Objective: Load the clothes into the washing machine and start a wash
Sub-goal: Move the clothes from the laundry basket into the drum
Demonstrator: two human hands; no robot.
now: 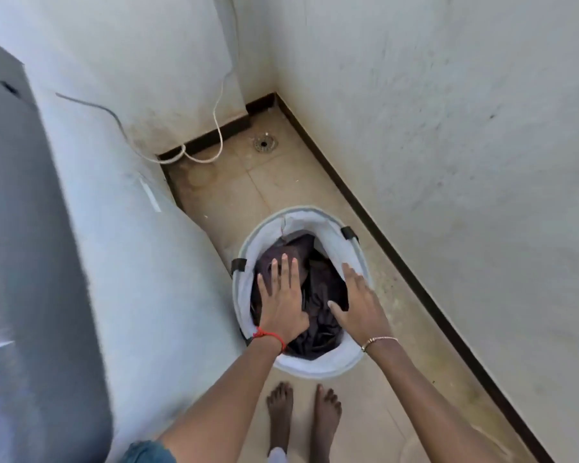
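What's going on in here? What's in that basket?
A person stands barefoot over a white basket on the floor beside the washing machine. The left hand and the right hand are open, reaching down over the dark clothes inside. Neither grips anything yet; the clothes lie in the basket.

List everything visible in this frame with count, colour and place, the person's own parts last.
Grey-topped white washing machine: one, at left.
Round white fabric laundry basket with black handle tabs: one, on floor beside machine.
Crumpled dark clothes: one pile, dark brown, inside basket.
Thin white cord: one, down far wall to floor.
Thin grey cable: one, behind machine.
Metal floor drain: one, far corner.
Beige tiled floor: one, underfoot.
White plastered walls: at least two, far and right.
Person's left hand: one, red wrist thread, fingers straight over clothes.
Person's right hand: one, thin bangle, fingers straight at basket's right side.
Bare feet: two, before basket.
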